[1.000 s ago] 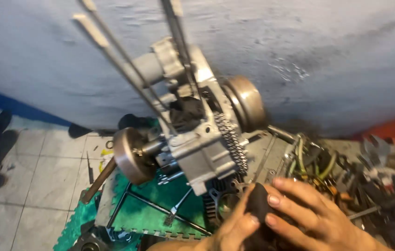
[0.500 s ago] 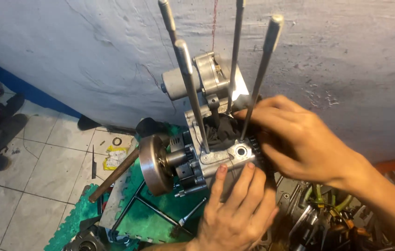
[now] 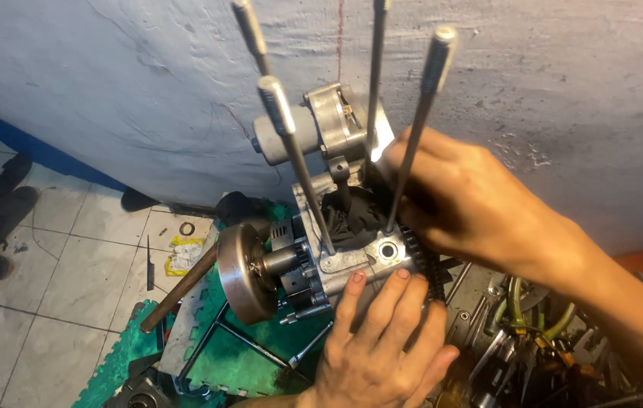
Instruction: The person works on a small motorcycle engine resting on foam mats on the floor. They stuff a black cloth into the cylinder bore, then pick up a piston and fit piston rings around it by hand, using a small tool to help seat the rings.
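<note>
A grey metal engine crankcase point(image 3: 340, 261) stands upright with several long steel studs point(image 3: 296, 147) rising toward the camera. A round flywheel point(image 3: 244, 273) sticks out on its left side. My left hand point(image 3: 382, 340) lies flat against the near face of the case, fingers spread, holding nothing. My right hand point(image 3: 461, 200) reaches in from the right and presses a black rag point(image 3: 353, 215) into the opening at the top of the case. A chain point(image 3: 421, 257) hangs along the case's right edge.
A green foam mat point(image 3: 238, 363) lies under the engine on pale floor tiles point(image 3: 57, 302). A rusty rod point(image 3: 179, 287) leans at the left. Several tools and pliers point(image 3: 522, 332) are piled at the lower right. Dark sandals point(image 3: 0, 204) sit far left. A grey wall point(image 3: 110, 91) stands behind.
The view has closed in on the engine. My right hand has come up from the tool pile to the top of the case with the rag. My left hand has settled on the case's near face.
</note>
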